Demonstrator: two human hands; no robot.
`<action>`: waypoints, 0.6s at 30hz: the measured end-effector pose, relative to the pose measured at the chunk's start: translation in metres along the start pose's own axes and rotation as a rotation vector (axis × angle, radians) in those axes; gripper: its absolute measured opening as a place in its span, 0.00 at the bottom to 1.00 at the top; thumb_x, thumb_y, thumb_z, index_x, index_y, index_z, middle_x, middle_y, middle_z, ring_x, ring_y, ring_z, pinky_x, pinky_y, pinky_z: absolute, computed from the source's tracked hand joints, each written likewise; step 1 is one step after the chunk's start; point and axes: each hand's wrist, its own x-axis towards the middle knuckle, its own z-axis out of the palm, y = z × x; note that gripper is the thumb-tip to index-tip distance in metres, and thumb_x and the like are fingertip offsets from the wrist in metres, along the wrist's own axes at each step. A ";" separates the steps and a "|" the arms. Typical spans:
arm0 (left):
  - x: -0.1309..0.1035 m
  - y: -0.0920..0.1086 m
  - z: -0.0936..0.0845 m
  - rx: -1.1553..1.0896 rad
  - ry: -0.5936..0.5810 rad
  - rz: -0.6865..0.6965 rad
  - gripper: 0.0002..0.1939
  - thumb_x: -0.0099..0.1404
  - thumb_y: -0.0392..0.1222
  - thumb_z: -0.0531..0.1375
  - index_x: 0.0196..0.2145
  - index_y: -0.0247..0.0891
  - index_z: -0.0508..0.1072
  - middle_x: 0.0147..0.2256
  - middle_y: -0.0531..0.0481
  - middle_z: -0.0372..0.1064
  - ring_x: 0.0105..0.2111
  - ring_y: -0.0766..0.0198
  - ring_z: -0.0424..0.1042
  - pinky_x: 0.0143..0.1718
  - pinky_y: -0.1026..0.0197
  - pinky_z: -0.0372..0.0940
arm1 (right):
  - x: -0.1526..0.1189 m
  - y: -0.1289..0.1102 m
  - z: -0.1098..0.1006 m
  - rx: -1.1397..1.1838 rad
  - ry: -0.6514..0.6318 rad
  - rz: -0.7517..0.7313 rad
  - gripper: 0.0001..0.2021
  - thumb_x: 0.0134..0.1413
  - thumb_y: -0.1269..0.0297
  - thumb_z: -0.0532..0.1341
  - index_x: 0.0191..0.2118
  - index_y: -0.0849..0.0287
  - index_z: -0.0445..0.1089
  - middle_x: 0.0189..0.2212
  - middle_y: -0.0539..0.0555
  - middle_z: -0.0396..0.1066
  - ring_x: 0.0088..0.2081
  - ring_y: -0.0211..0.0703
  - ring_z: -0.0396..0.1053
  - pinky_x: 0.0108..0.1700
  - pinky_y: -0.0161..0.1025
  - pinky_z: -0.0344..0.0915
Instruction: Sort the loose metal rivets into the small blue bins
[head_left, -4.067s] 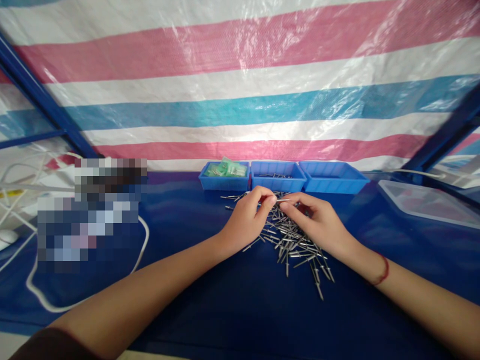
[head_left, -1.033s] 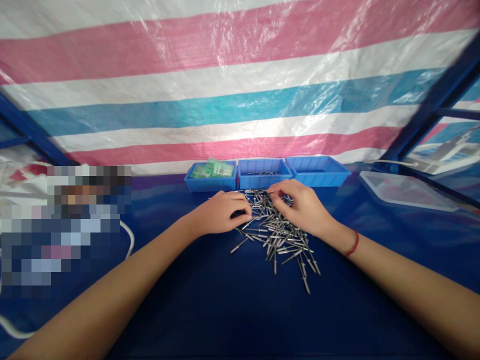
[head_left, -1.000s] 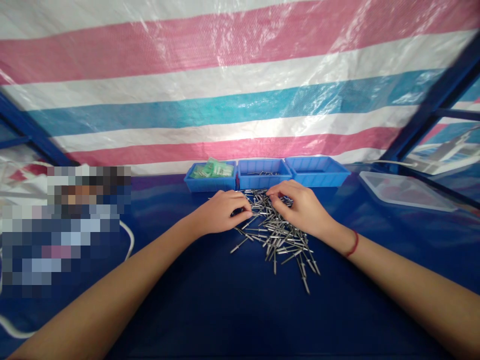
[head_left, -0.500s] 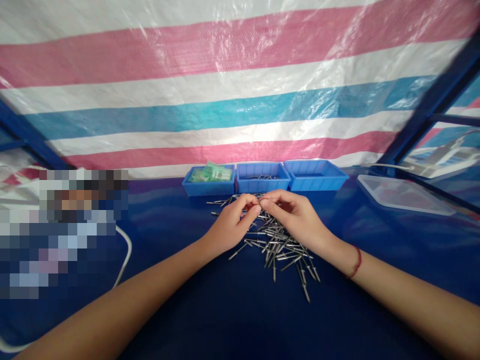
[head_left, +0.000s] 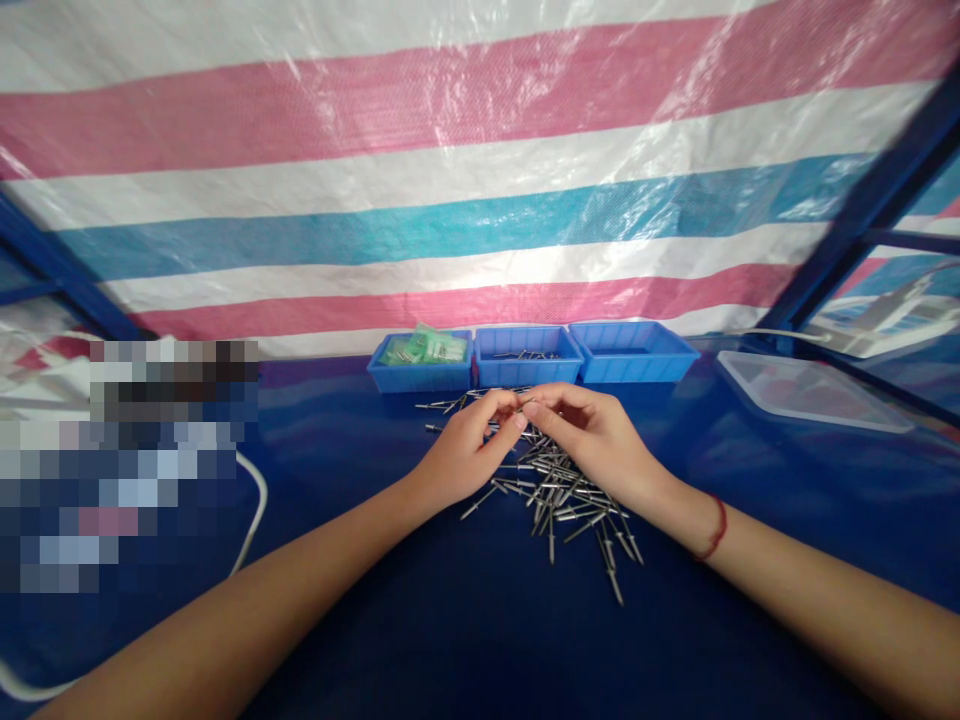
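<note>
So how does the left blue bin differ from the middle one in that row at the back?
The left bin holds green packets, while the middle bin holds loose metal pins. The left bin's packets poke above its rim; the middle bin's pins lie low inside. Both bins are blue and stand behind the pile of pins.

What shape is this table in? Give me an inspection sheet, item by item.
Surface: glossy blue table; no damage made out.
Job's things: loose rivets heaped on the table; more rivets in the middle bin; green packets in the left bin; right bin alongside.
Clutter: clear lid or tray right of the bins; far left pixelated.
Hands: left hand and right hand, fingertips close together; anything pinched is too small to tell.
Cables: white cable left; thin cable back right.
Surroundings: striped sheet behind; blue frame both sides.
</note>
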 end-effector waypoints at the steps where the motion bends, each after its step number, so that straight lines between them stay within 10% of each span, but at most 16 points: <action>1: 0.000 0.001 0.000 0.013 0.000 0.002 0.07 0.67 0.42 0.51 0.38 0.38 0.66 0.32 0.52 0.67 0.32 0.66 0.67 0.34 0.63 0.61 | 0.000 0.000 0.000 -0.005 -0.003 -0.002 0.08 0.49 0.59 0.62 0.34 0.57 0.73 0.30 0.52 0.75 0.32 0.40 0.70 0.36 0.41 0.68; 18: 0.001 0.004 -0.001 0.012 0.057 -0.007 0.04 0.64 0.40 0.55 0.34 0.38 0.68 0.30 0.52 0.68 0.31 0.66 0.67 0.32 0.64 0.60 | -0.003 0.000 -0.001 -0.121 0.014 -0.034 0.08 0.51 0.59 0.61 0.34 0.57 0.71 0.30 0.52 0.72 0.31 0.40 0.68 0.34 0.40 0.66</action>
